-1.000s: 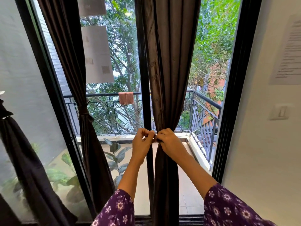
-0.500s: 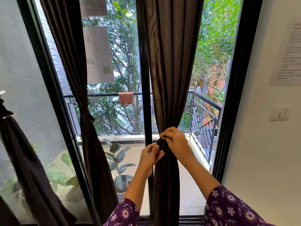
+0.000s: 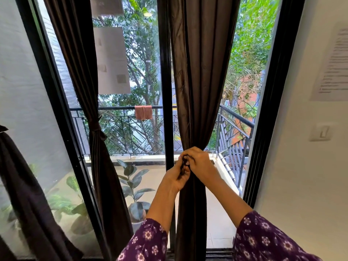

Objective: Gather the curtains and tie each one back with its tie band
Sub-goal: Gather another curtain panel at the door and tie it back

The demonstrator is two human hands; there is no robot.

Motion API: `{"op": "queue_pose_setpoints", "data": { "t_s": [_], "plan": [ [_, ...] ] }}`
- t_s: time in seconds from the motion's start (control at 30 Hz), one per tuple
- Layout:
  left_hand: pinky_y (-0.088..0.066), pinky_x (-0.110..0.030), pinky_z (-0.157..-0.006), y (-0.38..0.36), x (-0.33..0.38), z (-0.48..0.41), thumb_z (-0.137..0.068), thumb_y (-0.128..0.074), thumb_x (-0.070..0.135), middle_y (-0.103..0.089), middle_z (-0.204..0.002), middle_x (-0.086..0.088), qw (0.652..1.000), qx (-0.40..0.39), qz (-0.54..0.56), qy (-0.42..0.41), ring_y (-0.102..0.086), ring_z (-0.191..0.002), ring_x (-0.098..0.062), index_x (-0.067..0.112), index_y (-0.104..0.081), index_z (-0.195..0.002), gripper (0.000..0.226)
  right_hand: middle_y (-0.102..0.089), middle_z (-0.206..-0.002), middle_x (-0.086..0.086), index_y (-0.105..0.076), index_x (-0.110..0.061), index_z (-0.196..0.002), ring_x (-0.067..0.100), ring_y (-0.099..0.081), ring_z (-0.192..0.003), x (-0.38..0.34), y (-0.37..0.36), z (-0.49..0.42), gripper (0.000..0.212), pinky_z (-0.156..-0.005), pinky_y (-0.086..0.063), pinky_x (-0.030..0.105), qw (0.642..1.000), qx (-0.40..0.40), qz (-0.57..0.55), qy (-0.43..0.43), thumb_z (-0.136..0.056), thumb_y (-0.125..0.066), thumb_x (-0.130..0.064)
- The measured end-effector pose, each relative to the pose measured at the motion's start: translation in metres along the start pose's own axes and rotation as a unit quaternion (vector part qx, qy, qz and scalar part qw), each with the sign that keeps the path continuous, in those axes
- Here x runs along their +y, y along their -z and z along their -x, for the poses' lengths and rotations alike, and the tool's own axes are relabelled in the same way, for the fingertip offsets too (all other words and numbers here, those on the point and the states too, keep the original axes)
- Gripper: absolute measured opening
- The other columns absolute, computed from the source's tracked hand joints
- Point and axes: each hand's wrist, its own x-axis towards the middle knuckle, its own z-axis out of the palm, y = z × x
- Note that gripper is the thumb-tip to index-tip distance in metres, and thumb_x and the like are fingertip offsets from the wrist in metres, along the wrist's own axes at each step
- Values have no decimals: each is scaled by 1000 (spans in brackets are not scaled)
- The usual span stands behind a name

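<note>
Since a second ago your left hand (image 3: 176,178) has dropped from level with the right hand (image 3: 202,162) to just under it, and the two now touch at the front of the gathered middle curtain (image 3: 199,91). Your left grip is closed: thumb and curled fingers pinch a dark end of the tie band (image 3: 183,167), which runs up into the right hand. Your right grip is curled over the band too, where it wraps the curtain, knuckles toward you; how the band lies beneath it is hidden.

The middle curtain hangs wide above your hands, narrows to a tight bunch at them and falls straight below, just right of the black door post (image 3: 166,72). To the left, a second curtain (image 3: 101,176) is already cinched by the other tie band (image 3: 96,127). A third curtain (image 3: 22,185), also dark, hangs at the far left edge.

Through the glass you can see a potted plant (image 3: 135,178) on the balcony floor and an orange cloth (image 3: 143,112) draped over the railing (image 3: 236,119). On the wall at right are a printed sheet (image 3: 333,63) and a light switch (image 3: 321,131).
</note>
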Motion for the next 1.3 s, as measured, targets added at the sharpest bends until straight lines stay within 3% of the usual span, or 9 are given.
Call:
{"op": "queue_pose_setpoints", "data": {
  "t_s": [0.2, 0.4, 0.53, 0.63, 0.73, 0.87, 1.0, 1.13, 1.3],
  "plan": [
    [-49, -14, -45, 2, -3, 0, -93, -54, 14, -65, -54, -8, 1000, 10, 13, 13, -56, -43, -9, 0, -71, -54, 44, -66, -93, 10, -63, -7, -98, 23, -63, -80, 3, 1, -3, 13, -71, -51, 29, 996, 74, 52, -23, -87, -57, -3],
    [-54, -19, -50, 0, -1, 2, -91, -59, 14, -62, -64, -10, 999, 20, 20, 27, -52, -61, -11, 0, -63, -83, 17, -53, -97, 8, -61, -6, -83, 22, -58, -61, 8, 0, 6, 8, -45, -53, 35, 975, 57, 211, 29, -85, -65, -13],
    [-56, -22, -51, 0, 2, 2, -92, -59, 16, -58, -64, -9, 1000, 9, 3, 21, -55, -45, -10, 0, -62, -82, 19, -54, -106, 9, -66, -4, -87, 25, -58, -82, 11, 1, 10, 17, -65, -55, 38, 978, 48, 203, 10, -88, -55, -17],
    [-57, -25, -62, 3, 4, 0, -93, -55, 18, -70, -70, -11, 999, -17, -42, 2, -64, -67, -15, 2, -64, -86, 20, -53, -106, 12, -68, -4, -92, 26, -52, -94, 12, 0, 16, 20, -76, -49, 34, 975, 35, 218, 28, -78, -63, -17],
    [-55, -28, -76, 6, 4, -3, -94, -54, 22, -72, -85, -11, 995, -30, -87, -22, -64, -88, -18, 3, -65, -93, 22, -49, -105, 12, -67, -5, -87, 21, -40, -96, 13, -3, 18, 18, -75, -43, 31, 978, 42, 204, -5, -72, -69, -14],
    [-58, -24, -65, 7, 7, -3, -93, -56, 22, -70, -80, -7, 974, -35, -209, -76, -67, -73, -12, 5, -65, -88, 21, -49, -105, 11, -66, -7, -76, 24, -40, -95, 13, -7, 15, 20, -75, -46, 37, 972, 35, 230, -34, -76, -52, -22],
    [-53, -21, -54, 9, 16, -3, -83, -70, 21, -60, -66, -7, 897, 2, -392, -204, -59, -59, -13, 7, -59, -70, 22, -45, -104, 9, -64, -9, -71, 20, -31, -95, 11, -11, 19, 38, -77, -39, 35, 978, 27, 200, -49, -77, -43, -39],
    [-54, -34, -59, 11, 27, -3, -73, -78, 31, -61, -64, -5, 749, 32, -554, -362, -61, -61, -22, 11, -61, -69, 26, -41, -104, 7, -64, -7, -80, 19, -32, -96, 12, -15, 22, 27, -79, -40, 31, 981, 27, 183, -58, -79, -61, -34],
    [-42, -8, -61, 1, 33, 9, -80, -70, 13, -66, -78, 1, 625, -36, -646, -438, -59, -65, 2, 16, -68, -80, 4, -38, -103, 7, -60, -6, -99, 18, -47, -84, 6, -25, 32, 16, -76, -45, 24, 986, 44, 118, -105, -91, -57, -19]
  ]
}}
